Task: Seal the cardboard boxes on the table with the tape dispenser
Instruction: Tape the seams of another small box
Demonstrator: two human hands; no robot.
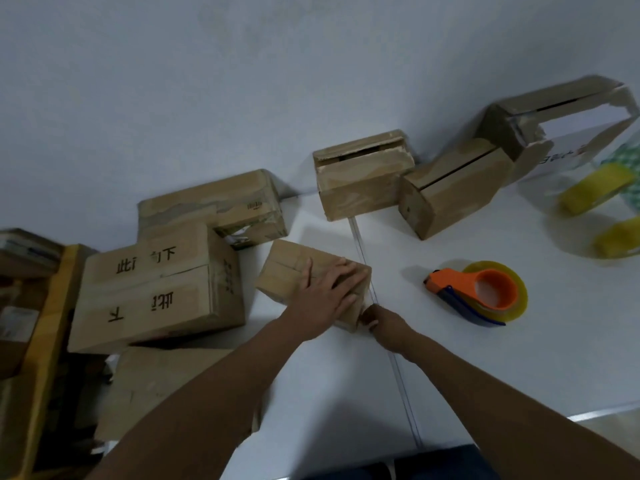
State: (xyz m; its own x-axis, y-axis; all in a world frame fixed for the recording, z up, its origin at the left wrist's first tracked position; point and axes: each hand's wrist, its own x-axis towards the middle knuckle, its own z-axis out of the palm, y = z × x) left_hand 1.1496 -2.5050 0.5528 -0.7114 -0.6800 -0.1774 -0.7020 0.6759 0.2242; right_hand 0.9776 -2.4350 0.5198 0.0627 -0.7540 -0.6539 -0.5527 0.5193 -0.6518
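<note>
While boxes sit stacked at the table's left, among them a large printed box (pixel 159 289), the left hand (pixel 325 292) lies flat, fingers straight and slightly spread, on the top of a small cardboard box (pixel 294 268). At that box's near corner the right hand (pixel 379 320) presses with curled fingertips; whether it pinches tape I cannot tell. To the right the orange tape dispenser (pixel 481 289) lies alone on the white table (pixel 450 375). Further back, three boxes (pixel 360 181) show open flap gaps, so much sealing probably remains.
</note>
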